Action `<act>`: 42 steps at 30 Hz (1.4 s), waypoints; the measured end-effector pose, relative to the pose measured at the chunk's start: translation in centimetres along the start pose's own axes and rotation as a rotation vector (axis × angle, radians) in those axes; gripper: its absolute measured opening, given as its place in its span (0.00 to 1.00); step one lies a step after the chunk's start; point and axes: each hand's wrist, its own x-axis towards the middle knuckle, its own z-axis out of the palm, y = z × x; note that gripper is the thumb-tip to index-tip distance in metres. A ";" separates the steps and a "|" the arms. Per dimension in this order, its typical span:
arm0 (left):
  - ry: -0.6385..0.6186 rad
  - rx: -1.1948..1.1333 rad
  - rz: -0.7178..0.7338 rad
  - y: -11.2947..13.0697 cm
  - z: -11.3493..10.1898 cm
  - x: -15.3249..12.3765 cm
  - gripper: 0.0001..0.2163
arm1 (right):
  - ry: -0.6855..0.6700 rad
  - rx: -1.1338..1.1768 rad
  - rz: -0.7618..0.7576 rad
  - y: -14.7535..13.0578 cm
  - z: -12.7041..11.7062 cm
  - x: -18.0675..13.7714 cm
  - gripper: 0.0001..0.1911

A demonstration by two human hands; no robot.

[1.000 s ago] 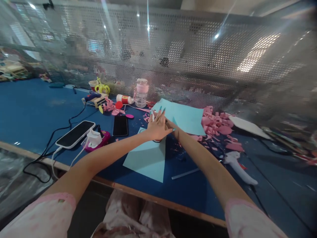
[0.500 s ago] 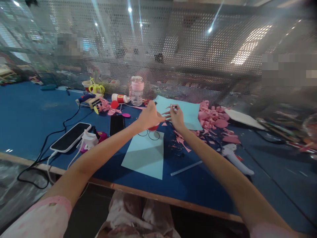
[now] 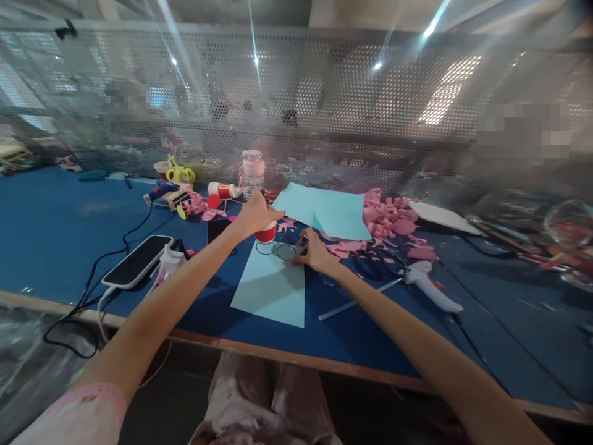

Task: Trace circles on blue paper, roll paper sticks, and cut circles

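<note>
My left hand (image 3: 254, 214) grips a small red-and-white cup (image 3: 265, 233) from above, just past the far edge of a light blue paper sheet (image 3: 273, 285). Two black circles (image 3: 278, 250) are drawn on that sheet's far end. My right hand (image 3: 313, 250) rests on the sheet's far right corner with its fingers curled beside the circles; what it holds, if anything, is too small to make out. A larger light blue sheet (image 3: 324, 211) lies behind both hands.
Pink paper cut-outs (image 3: 393, 225) are heaped at the right of the big sheet. A white glue gun (image 3: 428, 286) and a glue stick (image 3: 354, 301) lie to the right. Two phones (image 3: 138, 260), cables, a bottle (image 3: 252, 170) and a glue tube (image 3: 222, 190) sit left. A perforated metal screen (image 3: 324, 105) backs the blue table (image 3: 60, 216).
My left hand lifted the red cup off the sheet and moved it back, uncovering two drawn circles. My right hand came down from above the big sheet onto the small sheet's corner.
</note>
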 end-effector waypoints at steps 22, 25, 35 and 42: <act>0.001 -0.147 -0.132 -4.4 0.5 -1.8 0.23 | 0.267 -0.228 0.081 -0.5 1.7 -0.1 0.29; 0.028 -0.220 -0.117 -4.4 0.7 -1.9 0.24 | 0.285 -0.146 0.025 0.3 1.7 0.3 0.25; -0.143 -0.281 0.027 -3.0 2.5 -3.1 0.25 | 0.102 -0.240 -0.349 2.4 -1.3 3.1 0.16; -0.109 -0.242 0.001 -1.7 3.8 -2.8 0.24 | 0.149 -0.380 -0.306 2.1 -0.8 2.6 0.12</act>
